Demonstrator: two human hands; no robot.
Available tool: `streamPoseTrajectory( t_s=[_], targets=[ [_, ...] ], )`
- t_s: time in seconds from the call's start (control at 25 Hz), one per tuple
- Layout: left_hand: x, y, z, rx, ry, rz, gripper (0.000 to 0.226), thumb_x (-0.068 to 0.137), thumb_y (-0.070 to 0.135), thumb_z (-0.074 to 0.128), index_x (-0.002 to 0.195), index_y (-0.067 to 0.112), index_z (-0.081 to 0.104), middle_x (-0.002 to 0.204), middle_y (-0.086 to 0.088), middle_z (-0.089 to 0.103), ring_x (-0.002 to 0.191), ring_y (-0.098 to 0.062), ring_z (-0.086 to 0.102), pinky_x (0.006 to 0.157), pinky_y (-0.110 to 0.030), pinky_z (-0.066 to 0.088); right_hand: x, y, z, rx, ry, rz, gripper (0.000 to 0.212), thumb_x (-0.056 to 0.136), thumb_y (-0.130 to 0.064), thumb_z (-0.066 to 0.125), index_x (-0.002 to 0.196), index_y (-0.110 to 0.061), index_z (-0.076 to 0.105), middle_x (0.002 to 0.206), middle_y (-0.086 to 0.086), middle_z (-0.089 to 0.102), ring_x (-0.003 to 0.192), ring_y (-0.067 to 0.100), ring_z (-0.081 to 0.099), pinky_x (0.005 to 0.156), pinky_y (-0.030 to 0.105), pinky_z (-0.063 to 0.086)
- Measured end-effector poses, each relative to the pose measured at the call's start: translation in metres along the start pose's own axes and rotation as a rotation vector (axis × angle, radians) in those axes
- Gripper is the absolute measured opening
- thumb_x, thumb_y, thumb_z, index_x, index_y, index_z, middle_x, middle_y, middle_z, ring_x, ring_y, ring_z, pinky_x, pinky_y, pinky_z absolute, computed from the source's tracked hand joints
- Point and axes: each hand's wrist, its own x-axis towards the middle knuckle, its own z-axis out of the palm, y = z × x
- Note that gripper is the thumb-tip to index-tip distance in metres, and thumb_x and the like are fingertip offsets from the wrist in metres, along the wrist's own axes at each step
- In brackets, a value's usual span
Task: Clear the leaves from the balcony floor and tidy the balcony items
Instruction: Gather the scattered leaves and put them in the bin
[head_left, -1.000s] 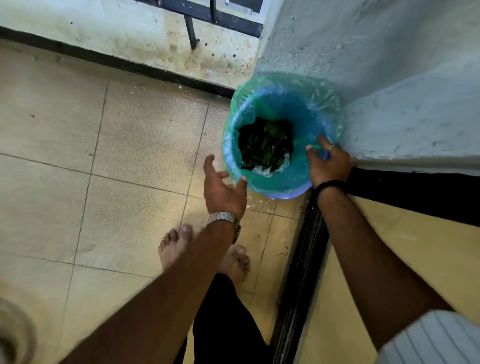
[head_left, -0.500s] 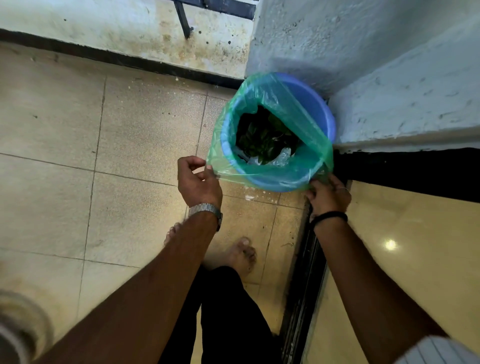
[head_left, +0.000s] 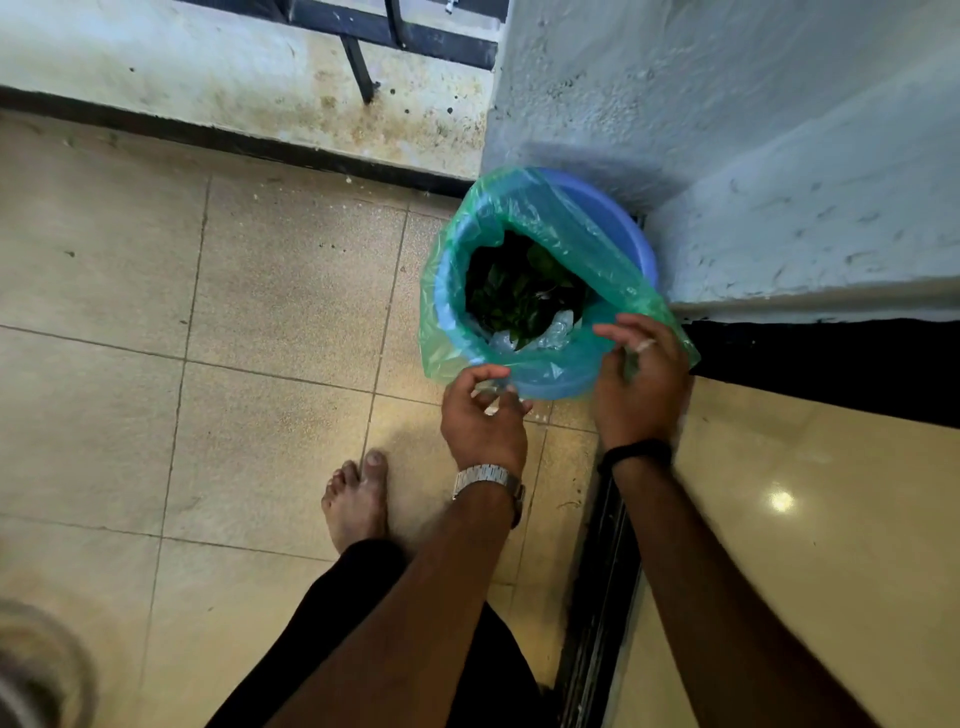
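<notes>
The tiled balcony floor (head_left: 260, 322) runs up to a white plastered wall (head_left: 753, 130). In the corner by the wall stands a blue bin (head_left: 618, 223) lined with a green plastic bag (head_left: 561, 228), dark leaves (head_left: 514, 296) inside. The right hand (head_left: 641, 384) curls its fingers round the bag's near edge. The left hand (head_left: 483, 415) pinches that edge too, a metal watch (head_left: 488, 480) on its wrist.

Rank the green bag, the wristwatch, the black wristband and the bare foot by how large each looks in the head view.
1. green bag, by far the largest.
2. bare foot.
3. wristwatch and black wristband: they look alike in size, so no ranking between them.
</notes>
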Motion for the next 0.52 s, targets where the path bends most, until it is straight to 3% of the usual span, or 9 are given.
streamPoseTrajectory(
  t_s=[0.08, 0.16, 0.32, 0.4, 0.52],
  targets=[
    [0.008, -0.002, -0.006, 0.045, 0.074, -0.051, 0.028, 0.087, -0.008, 0.061, 0.092, 0.017, 0.070, 0.100, -0.008, 0.072, 0.070, -0.023, 0.073, 0.062, -0.030, 0.059, 0.025, 0.006, 0.006, -0.184, -0.135, -0.115, 0.044, 0.083, 0.000, 0.050, 0.120, -0.015, 0.071, 0.130, 0.004, 0.061, 0.124, 0.026, 0.051, 0.109, 0.034, 0.038],
    [0.014, -0.005, -0.019, 0.104, 0.078, -0.033, 0.027, 0.085, -0.007, 0.063, 0.093, 0.017, 0.072, 0.091, -0.002, 0.075, 0.068, -0.020, 0.073, 0.065, -0.032, 0.060, 0.045, 0.012, 0.009, -0.324, -0.176, -0.193, 0.057, 0.084, -0.003, 0.047, 0.139, -0.011, 0.056, 0.145, 0.007, 0.050, 0.135, 0.030, 0.043, 0.113, 0.044, 0.036],
    [0.016, -0.009, -0.030, 0.135, 0.042, -0.093, 0.015, 0.083, 0.020, 0.074, 0.096, 0.027, 0.071, 0.089, 0.002, 0.076, 0.079, -0.014, 0.073, 0.073, -0.031, 0.060, 0.077, 0.016, 0.024, -0.303, -0.319, -0.173, 0.066, 0.092, -0.011, 0.048, 0.155, -0.008, 0.027, 0.159, 0.015, 0.028, 0.145, 0.032, 0.029, 0.120, 0.041, 0.027],
    [0.017, -0.015, -0.028, 0.246, 0.004, -0.061, 0.018, 0.085, 0.022, 0.075, 0.101, 0.027, 0.070, 0.093, 0.003, 0.075, 0.079, -0.009, 0.071, 0.070, -0.023, 0.057, 0.097, 0.016, 0.031, -0.187, -0.373, -0.055, 0.067, 0.091, -0.019, 0.056, 0.153, -0.013, 0.031, 0.149, 0.015, 0.043, 0.136, 0.031, 0.043, 0.113, 0.039, 0.037],
    [0.026, -0.022, -0.025, 0.288, -0.174, -0.108, 0.022, 0.087, 0.012, 0.071, 0.102, 0.029, 0.068, 0.109, 0.000, 0.072, 0.084, -0.008, 0.070, 0.070, -0.019, 0.057, 0.120, 0.009, 0.033, -0.051, -0.413, 0.225, 0.053, 0.087, -0.027, 0.068, 0.136, -0.019, 0.050, 0.127, 0.005, 0.063, 0.114, 0.023, 0.061, 0.090, 0.023, 0.046]
  ],
)
